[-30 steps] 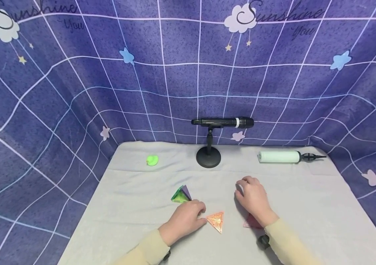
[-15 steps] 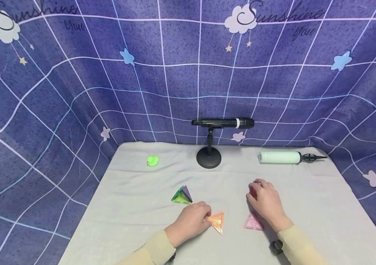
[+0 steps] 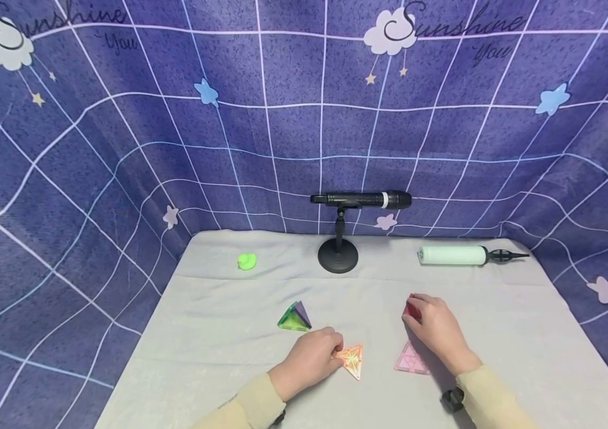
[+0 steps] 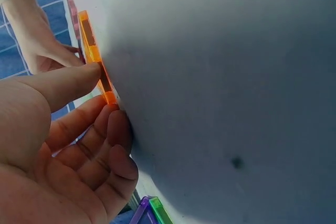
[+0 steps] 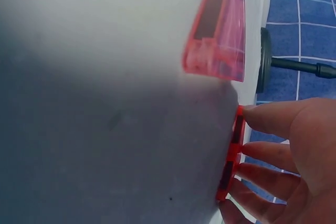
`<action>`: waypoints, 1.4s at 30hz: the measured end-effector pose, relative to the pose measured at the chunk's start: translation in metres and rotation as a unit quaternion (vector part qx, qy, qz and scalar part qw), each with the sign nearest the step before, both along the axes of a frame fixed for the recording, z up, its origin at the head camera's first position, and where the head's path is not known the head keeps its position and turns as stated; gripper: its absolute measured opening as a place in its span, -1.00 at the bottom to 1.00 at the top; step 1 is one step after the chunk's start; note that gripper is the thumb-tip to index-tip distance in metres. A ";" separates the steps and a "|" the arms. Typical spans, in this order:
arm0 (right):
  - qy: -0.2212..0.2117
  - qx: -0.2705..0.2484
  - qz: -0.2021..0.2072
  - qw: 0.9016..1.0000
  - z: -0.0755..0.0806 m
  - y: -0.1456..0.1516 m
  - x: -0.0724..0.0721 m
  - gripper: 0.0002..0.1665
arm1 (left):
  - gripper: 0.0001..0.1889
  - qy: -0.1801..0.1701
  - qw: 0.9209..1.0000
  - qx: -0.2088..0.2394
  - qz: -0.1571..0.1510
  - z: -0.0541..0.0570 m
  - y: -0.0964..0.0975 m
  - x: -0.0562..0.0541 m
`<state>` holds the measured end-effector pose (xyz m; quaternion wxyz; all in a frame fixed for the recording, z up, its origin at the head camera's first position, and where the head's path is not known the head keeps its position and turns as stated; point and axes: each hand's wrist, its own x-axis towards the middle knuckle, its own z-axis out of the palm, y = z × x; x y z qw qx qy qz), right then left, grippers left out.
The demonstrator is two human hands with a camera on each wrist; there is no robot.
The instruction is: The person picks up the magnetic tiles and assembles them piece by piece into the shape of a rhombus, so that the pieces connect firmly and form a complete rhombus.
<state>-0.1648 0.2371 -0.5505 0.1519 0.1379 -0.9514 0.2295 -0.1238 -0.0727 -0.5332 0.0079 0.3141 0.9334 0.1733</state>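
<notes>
My left hand pinches one corner of an orange triangular magnetic tile lying on the table; the left wrist view shows its thumb and fingertips at the tile's edge. To the right, my right hand holds a red triangular magnetic tile, thumb at one end and fingers along it, partly covering it. In the right wrist view the red tile lies low against the table. A pink triangular tile is just in front of the right hand. Green and purple tiles stand joined beyond the left hand.
At the back of the grey-covered table stands a black microphone on a round-based stand. A small green duck sits back left, and a pale green hand pump lies back right. Blue patterned cloth surrounds the table.
My right hand has moved right and toward me, settling on the red tile and uncovering the pink tile. My left hand has shifted slightly right and taken the orange tile's corner.
</notes>
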 end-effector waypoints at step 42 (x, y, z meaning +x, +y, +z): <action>-0.065 -0.015 0.001 0.998 0.008 -0.001 -0.003 -0.39 | -0.76 -0.007 1.000 0.011 -0.003 -0.001 -0.004 -0.004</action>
